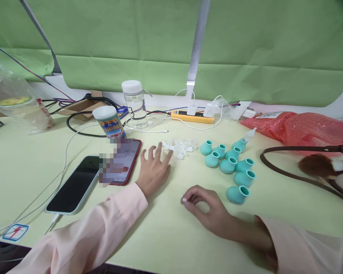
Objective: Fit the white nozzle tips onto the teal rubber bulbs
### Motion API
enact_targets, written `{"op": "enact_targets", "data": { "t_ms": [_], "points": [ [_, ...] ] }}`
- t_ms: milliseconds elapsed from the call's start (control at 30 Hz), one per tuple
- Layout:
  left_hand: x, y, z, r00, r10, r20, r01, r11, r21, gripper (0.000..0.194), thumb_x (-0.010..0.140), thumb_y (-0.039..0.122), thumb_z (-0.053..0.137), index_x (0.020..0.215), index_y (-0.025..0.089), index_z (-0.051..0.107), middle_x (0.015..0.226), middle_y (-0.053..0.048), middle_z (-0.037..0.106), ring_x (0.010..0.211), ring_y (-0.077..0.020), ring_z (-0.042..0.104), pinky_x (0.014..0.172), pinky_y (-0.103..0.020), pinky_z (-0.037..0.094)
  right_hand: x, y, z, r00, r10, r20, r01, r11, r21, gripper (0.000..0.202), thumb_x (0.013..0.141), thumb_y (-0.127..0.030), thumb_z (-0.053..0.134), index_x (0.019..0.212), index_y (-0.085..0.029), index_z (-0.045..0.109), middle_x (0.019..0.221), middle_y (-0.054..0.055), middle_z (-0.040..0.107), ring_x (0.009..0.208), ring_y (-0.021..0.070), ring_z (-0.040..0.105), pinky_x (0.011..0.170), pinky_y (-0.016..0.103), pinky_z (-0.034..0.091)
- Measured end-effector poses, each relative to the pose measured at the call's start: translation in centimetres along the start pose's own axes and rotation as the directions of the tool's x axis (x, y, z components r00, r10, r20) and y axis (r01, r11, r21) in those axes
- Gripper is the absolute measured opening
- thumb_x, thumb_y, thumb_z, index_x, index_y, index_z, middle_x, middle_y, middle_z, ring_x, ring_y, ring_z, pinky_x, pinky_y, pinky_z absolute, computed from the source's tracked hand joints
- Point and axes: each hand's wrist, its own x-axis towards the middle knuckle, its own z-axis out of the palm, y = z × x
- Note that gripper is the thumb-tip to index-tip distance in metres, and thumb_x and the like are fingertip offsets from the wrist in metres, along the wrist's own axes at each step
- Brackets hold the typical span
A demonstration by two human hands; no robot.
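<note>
My left hand (154, 170) is open, palm down, with its fingers spread at the near left edge of a small pile of clear and white plastic tips (180, 149). My right hand (207, 209) is closed in a pinch above the table. A pale speck shows at its fingertips, too small to name. Several teal rubber bulbs (228, 165) with open round necks stand to the right of the pile. One bulb at the back (239, 144) carries a translucent nozzle (250, 134) in its neck. The nearest bulb (237, 195) sits just beyond my right hand.
Two phones (76, 186) lie left of my left hand, one with a cable. Behind them stand a paper cup (110, 122) and a water bottle (135, 104). A yellow power strip (193, 116) is at the back. A red plastic bag (300, 129) and brown strap (282, 169) lie right.
</note>
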Motion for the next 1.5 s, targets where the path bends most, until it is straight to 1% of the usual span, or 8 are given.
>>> {"op": "enact_targets", "data": {
  "t_ms": [100,300,700,933,1033,1133,1267,1500],
  "points": [
    [0.0,-0.6,0.6,0.998,-0.043,0.041,0.037,0.988,0.151,0.039,0.080,0.026,0.040,0.119,0.020,0.043,0.129,-0.017,0.036,0.115,-0.0365,0.031,0.087,-0.062,0.017,-0.5,-0.2,0.2,0.988,-0.131,0.086,0.143,0.976,-0.162,0.007,0.074,-0.014,0.049,0.073,-0.020,0.050,0.069,0.001,0.057,0.063,0.0126,0.054,0.059,0.026,0.046],
    [0.3,-1.0,0.3,0.996,0.002,0.088,-0.020,0.977,0.213,0.031,0.079,0.007,0.034,0.097,0.019,0.056,0.113,-0.015,0.052,0.105,-0.0329,0.041,0.082,-0.060,0.022,-0.2,0.5,0.0,0.964,-0.263,-0.043,0.232,0.907,-0.352,0.011,0.075,-0.011,0.048,0.079,-0.022,0.048,0.102,0.007,0.056,0.099,0.0212,0.049,0.083,0.040,0.042],
    [0.4,-0.6,-0.2,0.991,0.028,0.131,-0.058,0.971,0.231,0.031,0.079,0.012,0.041,0.108,0.017,0.050,0.096,-0.013,0.057,0.087,-0.0261,0.050,0.068,-0.038,0.040,0.2,0.8,-0.1,0.978,-0.187,-0.094,0.172,0.974,-0.146,0.009,0.074,-0.012,0.049,0.078,-0.020,0.052,0.075,0.003,0.058,0.071,0.0157,0.055,0.063,0.030,0.047],
    [0.3,-0.7,-0.2,0.996,0.038,0.081,-0.026,0.990,-0.142,0.024,0.079,0.012,0.044,0.100,0.014,0.055,0.093,-0.010,0.059,0.088,-0.0218,0.051,0.072,-0.033,0.044,0.5,0.9,-0.3,0.982,-0.092,-0.167,0.080,0.994,-0.077,0.004,0.074,-0.016,0.052,0.073,-0.019,0.055,0.069,0.001,0.059,0.063,0.0132,0.055,0.060,0.026,0.046],
    [-0.1,0.4,-0.6,0.997,0.044,0.070,0.005,0.817,-0.577,0.020,0.075,0.015,0.052,0.093,0.015,0.058,0.087,-0.007,0.060,0.076,-0.0153,0.054,0.070,-0.028,0.046,0.8,1.0,-0.3,0.977,-0.018,-0.215,0.014,1.000,-0.018,0.002,0.073,-0.019,0.053,0.072,-0.018,0.055,0.068,0.002,0.059,0.062,0.0128,0.054,0.060,0.025,0.047],
    [-0.5,1.6,-0.9,0.963,-0.008,0.268,0.238,0.483,-0.843,0.022,0.070,0.021,0.058,0.091,0.013,0.059,0.083,-0.006,0.059,0.071,-0.0133,0.055,0.062,-0.024,0.047,1.1,1.0,-0.3,0.974,0.022,-0.226,-0.014,0.999,0.038,0.003,0.073,-0.021,0.055,0.072,-0.018,0.055,0.069,0.002,0.060,0.063,0.0133,0.055,0.060,0.026,0.048],
    [-0.8,2.0,-0.8,0.860,0.048,0.508,0.491,0.193,-0.850,0.032,0.068,0.027,0.062,0.094,0.009,0.060,0.076,-0.006,0.060,0.069,-0.0137,0.056,0.062,-0.025,0.044,1.2,1.0,-0.4,0.977,0.042,-0.208,-0.028,0.997,0.069,0.004,0.072,-0.021,0.056,0.072,-0.018,0.056,0.069,0.002,0.060,0.062,0.0134,0.056,0.059,0.026,0.049],
    [-0.7,1.8,-0.6,0.775,0.067,0.628,0.630,-0.018,-0.776,0.028,0.064,0.029,0.067,0.083,0.008,0.063,0.065,-0.004,0.062,0.055,-0.0094,0.054,0.058,-0.024,0.043,1.2,0.8,-0.4,0.977,0.051,-0.208,-0.031,0.994,0.101,0.007,0.072,-0.024,0.057,0.071,-0.017,0.059,0.066,0.003,0.062,0.060,0.0136,0.056,0.058,0.027,0.049]
  ]
}}
